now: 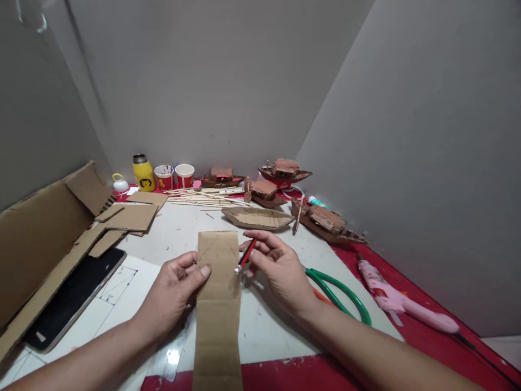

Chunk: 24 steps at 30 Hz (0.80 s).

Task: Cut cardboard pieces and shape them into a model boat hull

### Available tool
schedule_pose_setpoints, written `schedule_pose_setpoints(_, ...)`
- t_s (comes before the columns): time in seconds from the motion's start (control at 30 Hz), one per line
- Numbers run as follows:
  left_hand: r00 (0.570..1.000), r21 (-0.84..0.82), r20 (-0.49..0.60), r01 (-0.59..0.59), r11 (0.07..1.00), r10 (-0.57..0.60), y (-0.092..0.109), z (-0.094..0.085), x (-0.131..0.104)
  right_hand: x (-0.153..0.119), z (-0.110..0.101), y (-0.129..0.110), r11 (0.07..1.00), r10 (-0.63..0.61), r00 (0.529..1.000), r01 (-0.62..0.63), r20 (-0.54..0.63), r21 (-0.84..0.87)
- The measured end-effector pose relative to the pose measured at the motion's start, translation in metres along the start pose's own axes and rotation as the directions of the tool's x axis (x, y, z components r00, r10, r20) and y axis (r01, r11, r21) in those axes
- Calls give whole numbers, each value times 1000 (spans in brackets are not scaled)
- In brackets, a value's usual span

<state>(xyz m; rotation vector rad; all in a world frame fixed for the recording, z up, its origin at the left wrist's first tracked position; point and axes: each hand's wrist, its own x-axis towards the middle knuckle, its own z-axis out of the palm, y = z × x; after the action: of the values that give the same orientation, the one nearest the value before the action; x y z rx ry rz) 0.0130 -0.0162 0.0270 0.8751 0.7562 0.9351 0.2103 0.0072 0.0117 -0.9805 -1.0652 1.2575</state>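
A long strip of brown cardboard (217,326) stands up in front of me, with faint pencil lines near its top end. My left hand (175,282) pinches its left edge, thumb on the front face. In my right hand (274,266) is a red and black pencil (247,253), its silver end pointing down toward the strip's right edge. Whether the right fingers also touch the cardboard, I cannot tell. Behind the strip lies a bare cardboard boat hull (258,218). Partly hidden by my right forearm are green-handled scissors (345,293).
Brown model boats (329,220) line the back and right. A pink glue gun (407,309) lies on the red cloth at right. Thin wooden sticks (203,198), paper cups (165,178) and a yellow bottle (143,174) are at the back. A phone (77,298) and cardboard pieces (130,216) lie left.
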Motion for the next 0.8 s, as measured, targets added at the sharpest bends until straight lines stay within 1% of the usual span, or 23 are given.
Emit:
schedule_pose_setpoints(0.07, 996, 33, -77, -43, 999, 46, 5, 0, -2, 5, -2, 3, 997, 43, 999, -44, -25, -67)
schedule_pose_setpoints(0.13, 990, 75, -121, -64, 995, 73, 8, 0, -4, 9, -4, 8, 983, 69, 998, -66, 14, -170)
schedule_pose_setpoints(0.17, 988, 96, -131, -69, 993, 81, 9, 1, -4, 10, -5, 10, 970, 58, 997, -44, 54, -240)
schedule_pose_setpoints(0.23, 986, 140, -139, -71, 988, 90, 10, 1, -5, 11, -7, 14, 911, 2, 989, 59, 147, -409)
schedule_pose_setpoints(0.33, 984, 193, -141, -77, 978, 105, 8, 1, -5, 9, -8, 17, 754, -77, 966, 219, 248, -619)
schedule_pose_setpoints(0.4, 984, 217, -135, -85, 972, 116, 7, 1, -5, 7, -7, 17, 686, -103, 953, 277, 286, -673)
schedule_pose_setpoints(0.53, 983, 229, -121, -108, 967, 138, 6, 1, -6, 4, -4, 13, 640, -133, 930, 345, 343, -687)
schedule_pose_setpoints(0.6, 982, 217, -120, -117, 969, 146, 7, 1, -6, 1, -7, 3, 588, -117, 923, 362, 367, -723)
schedule_pose_setpoints(0.67, 982, 203, -121, -121, 972, 147, 8, 1, -6, -4, -19, -11, 488, -82, 919, 375, 387, -788)
schedule_pose_setpoints(0.73, 982, 195, -122, -119, 974, 144, 9, 0, -6, -11, -40, -29, 350, -67, 923, 376, 378, -858)
schedule_pose_setpoints(0.8, 984, 182, -119, -113, 977, 136, 10, 0, -5, -20, -68, -44, 163, -38, 949, 314, 312, -935)
